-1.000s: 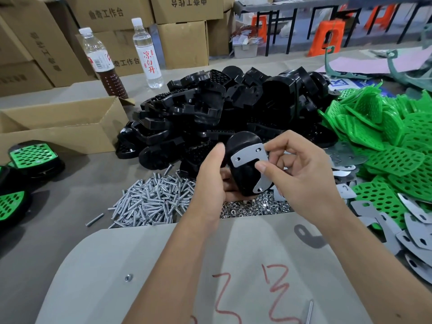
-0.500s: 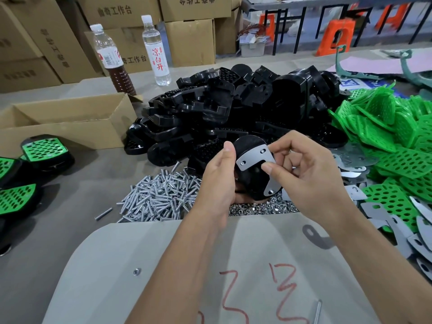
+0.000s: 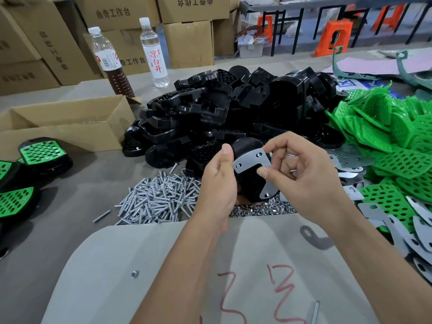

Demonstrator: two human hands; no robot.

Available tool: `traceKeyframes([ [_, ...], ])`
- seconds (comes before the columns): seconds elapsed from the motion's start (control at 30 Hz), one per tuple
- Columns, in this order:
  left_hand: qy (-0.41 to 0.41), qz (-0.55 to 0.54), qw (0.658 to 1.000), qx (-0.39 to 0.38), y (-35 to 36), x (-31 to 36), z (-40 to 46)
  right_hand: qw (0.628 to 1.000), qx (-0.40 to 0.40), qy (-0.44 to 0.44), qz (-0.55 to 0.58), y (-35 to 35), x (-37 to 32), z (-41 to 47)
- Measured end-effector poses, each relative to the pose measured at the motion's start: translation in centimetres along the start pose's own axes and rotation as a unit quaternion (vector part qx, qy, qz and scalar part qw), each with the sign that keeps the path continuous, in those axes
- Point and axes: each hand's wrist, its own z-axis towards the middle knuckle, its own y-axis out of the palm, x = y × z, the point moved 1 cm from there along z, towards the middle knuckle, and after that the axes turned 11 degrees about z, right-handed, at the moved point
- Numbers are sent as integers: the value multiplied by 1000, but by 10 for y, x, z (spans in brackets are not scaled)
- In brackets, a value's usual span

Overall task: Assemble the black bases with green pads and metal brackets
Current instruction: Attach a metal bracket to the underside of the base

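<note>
My left hand (image 3: 216, 181) grips a black base (image 3: 249, 181) from its left side, held up over the table. A grey metal bracket (image 3: 253, 163) lies against the base's face. My right hand (image 3: 301, 174) pinches that bracket with thumb and forefinger at its right edge. Behind them lies a big heap of black bases (image 3: 233, 115). Green pads (image 3: 392, 141) are piled at the right, with loose metal brackets (image 3: 418, 232) in front of them.
Screws (image 3: 159, 197) and small nuts (image 3: 259, 210) lie heaped just below my hands. Finished bases with green pads (image 3: 39, 153) sit at the left by an open cardboard box (image 3: 63, 127). Two bottles (image 3: 154, 52) and stacked cartons stand behind. A grey board (image 3: 163, 265) covers the near table.
The base and bracket stay in both hands with almost no shift; my right thumb has slid slightly along the bracket. The view has drifted a little to the left.
</note>
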Motion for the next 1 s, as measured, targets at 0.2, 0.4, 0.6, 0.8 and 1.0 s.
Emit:
traceKeyframes([
  [0.2, -28, -13, 999, -41, -1, 5, -3, 1000, -7, 3, -22, -4, 3, 0],
  [0.4, -39, -22, 998, -53, -4, 9, -6, 999, -35, -15, -17, -2, 1, 0],
  [0.6, -52, -48, 996, -56, -4, 9, -10, 999, -30, -24, -37, -2, 2, -2],
  [0.8, -44, -47, 996, -60, -4, 8, -11, 999, -20, -9, -44, -2, 0, -2],
  [1.0, -31, -36, 997, -64, -2, 9, -11, 1000, -15, -1, -23, -4, 3, 0],
])
